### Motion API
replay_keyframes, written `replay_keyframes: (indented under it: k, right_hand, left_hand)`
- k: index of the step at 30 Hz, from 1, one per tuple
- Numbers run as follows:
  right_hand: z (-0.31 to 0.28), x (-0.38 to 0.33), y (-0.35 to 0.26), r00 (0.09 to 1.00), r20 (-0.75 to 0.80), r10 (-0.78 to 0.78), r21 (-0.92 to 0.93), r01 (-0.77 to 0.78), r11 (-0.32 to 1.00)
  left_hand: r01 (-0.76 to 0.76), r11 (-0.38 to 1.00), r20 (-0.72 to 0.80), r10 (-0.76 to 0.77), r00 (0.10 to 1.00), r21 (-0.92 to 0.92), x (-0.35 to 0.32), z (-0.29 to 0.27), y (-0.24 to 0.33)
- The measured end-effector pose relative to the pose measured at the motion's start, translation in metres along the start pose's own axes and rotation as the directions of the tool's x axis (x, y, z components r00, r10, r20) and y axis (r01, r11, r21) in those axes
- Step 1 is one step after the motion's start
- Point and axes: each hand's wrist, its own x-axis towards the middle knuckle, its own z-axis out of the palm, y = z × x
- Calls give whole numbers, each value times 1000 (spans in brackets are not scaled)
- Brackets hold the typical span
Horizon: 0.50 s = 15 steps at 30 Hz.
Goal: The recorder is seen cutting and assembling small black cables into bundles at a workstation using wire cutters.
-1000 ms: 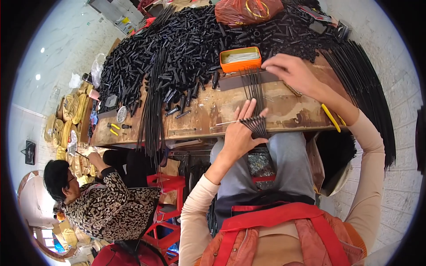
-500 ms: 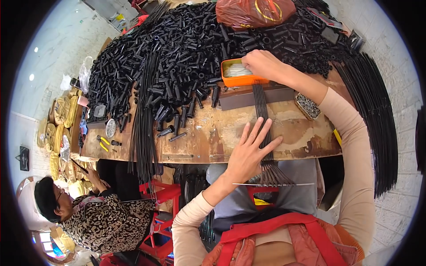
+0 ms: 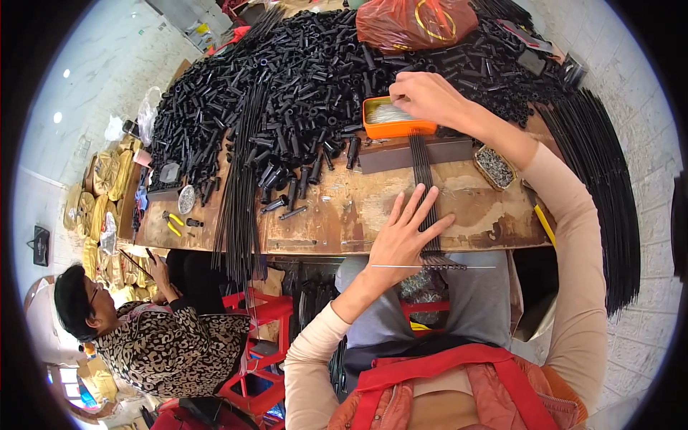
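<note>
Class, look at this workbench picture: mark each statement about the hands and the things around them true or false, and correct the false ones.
1. The right hand reaches into an orange tin. True.
2. The left hand is clenched in a fist. False: its fingers are spread over a row of thin black rods at the wooden bench edge.
3. A heap of short black tubes covers the far part of the bench. True.
4. The plastic bag at the far edge is blue. False: it is red.
5. A person in a patterned top sits to the left, below the bench. True.
</note>
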Motion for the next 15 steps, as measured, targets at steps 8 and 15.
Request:
replay_keyframes:
  k: [8, 15]
  right_hand:
    - [-9, -105, -12, 999, 20, 42, 14, -42, 999]
    - [-4, -107, -6, 999, 25, 29, 45, -30, 999]
  left_hand:
    - [16, 998, -16, -15, 1000, 55, 4, 3, -1]
    - [15, 998, -25, -14, 1000, 56, 4, 4, -1]
